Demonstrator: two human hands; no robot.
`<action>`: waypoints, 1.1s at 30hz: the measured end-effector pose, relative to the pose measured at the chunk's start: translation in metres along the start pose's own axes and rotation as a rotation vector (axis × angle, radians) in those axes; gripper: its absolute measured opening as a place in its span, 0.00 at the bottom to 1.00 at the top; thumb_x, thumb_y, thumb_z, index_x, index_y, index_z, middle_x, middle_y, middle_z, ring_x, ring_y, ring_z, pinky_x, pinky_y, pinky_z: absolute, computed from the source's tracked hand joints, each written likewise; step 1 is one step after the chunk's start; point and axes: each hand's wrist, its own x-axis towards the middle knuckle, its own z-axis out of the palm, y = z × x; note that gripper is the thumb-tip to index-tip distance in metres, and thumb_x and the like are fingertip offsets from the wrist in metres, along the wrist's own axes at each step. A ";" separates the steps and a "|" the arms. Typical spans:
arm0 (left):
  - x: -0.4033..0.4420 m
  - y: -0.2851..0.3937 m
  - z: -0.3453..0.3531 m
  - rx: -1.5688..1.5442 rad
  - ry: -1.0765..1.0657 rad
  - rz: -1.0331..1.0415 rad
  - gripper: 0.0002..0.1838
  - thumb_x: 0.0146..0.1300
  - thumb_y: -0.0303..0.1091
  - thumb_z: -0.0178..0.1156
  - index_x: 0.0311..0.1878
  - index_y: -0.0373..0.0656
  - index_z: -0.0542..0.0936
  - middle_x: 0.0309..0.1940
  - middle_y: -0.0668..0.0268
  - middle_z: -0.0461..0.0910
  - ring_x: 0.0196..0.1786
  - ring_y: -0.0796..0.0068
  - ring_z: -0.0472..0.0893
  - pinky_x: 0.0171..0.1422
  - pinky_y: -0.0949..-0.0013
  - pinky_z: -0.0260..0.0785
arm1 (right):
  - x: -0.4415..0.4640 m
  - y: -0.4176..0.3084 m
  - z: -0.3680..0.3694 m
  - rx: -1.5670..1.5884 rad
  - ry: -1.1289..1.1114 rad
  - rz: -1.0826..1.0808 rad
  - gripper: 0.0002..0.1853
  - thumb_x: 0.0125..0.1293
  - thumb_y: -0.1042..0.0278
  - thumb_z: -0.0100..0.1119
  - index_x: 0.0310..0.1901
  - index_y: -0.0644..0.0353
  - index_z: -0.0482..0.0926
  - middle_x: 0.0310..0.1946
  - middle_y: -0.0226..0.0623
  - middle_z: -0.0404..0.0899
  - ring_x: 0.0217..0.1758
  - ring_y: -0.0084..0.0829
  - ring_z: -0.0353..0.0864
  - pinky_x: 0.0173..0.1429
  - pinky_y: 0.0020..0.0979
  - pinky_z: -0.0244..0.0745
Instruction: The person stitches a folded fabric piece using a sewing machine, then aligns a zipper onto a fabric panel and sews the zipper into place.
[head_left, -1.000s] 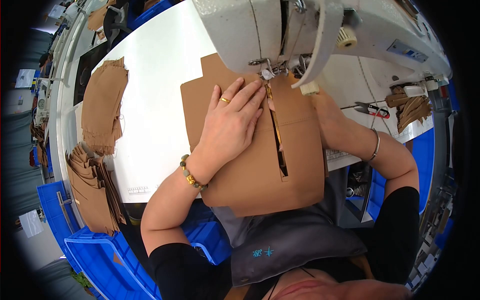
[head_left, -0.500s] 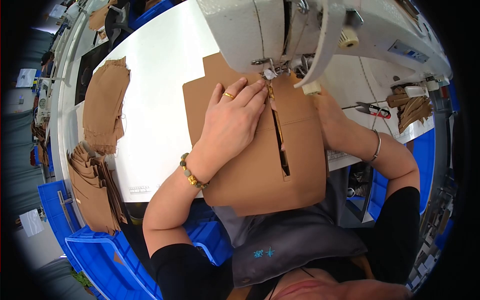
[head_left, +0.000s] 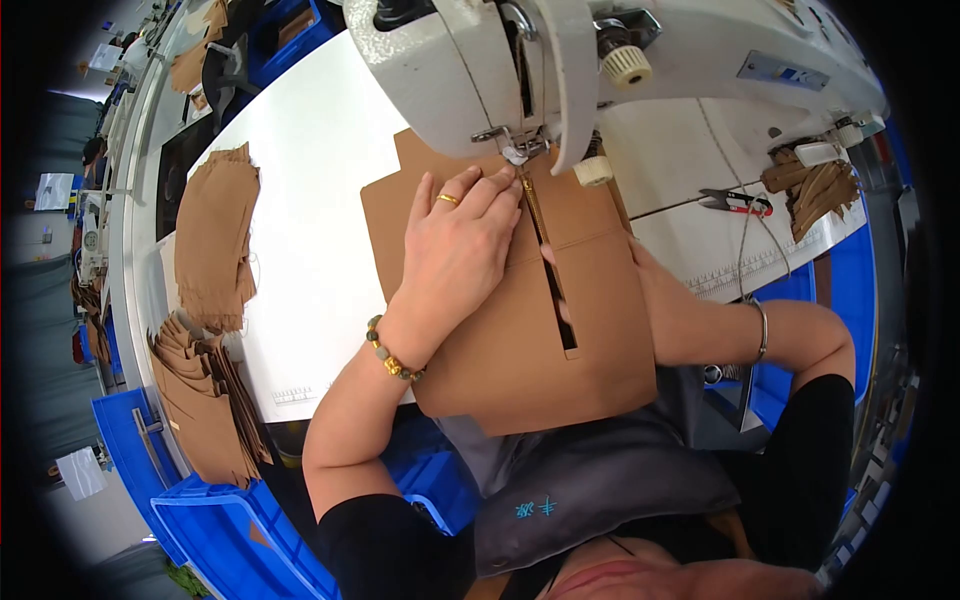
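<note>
A brown leather-like panel [head_left: 490,375] with a long narrow slot lies under the presser foot [head_left: 514,156] of a white sewing machine [head_left: 430,85]. Gold zipper teeth [head_left: 533,206] show in the slot's upper part. My left hand [head_left: 458,240] rests flat on the panel left of the slot, fingertips close to the presser foot. Reaching in from the right, my right hand [head_left: 668,300] goes underneath the panel. Bits of its fingers appear through the slot, while the rest are hidden, so its grip cannot be made out.
Two stacks of brown pieces, one flat [head_left: 212,240] and one fanned [head_left: 205,400], lie on the left. Red-and-black thread snips [head_left: 735,202] and brown scraps [head_left: 822,200] are at the right. Blue bins [head_left: 215,520] stand below the white table [head_left: 310,130].
The camera view has shifted a little. My right hand has moved down along the panel's right edge, and less of the zipper shows in the slot. My left hand stays flat on the panel.
</note>
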 end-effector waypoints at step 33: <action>-0.006 0.000 0.004 -0.132 -0.023 -0.049 0.26 0.67 0.48 0.69 0.63 0.44 0.83 0.67 0.62 0.80 0.71 0.54 0.77 0.70 0.36 0.71 | 0.069 0.057 -0.018 -0.085 0.272 0.007 0.24 0.61 0.47 0.74 0.49 0.59 0.86 0.34 0.40 0.74 0.46 0.45 0.71 0.54 0.44 0.67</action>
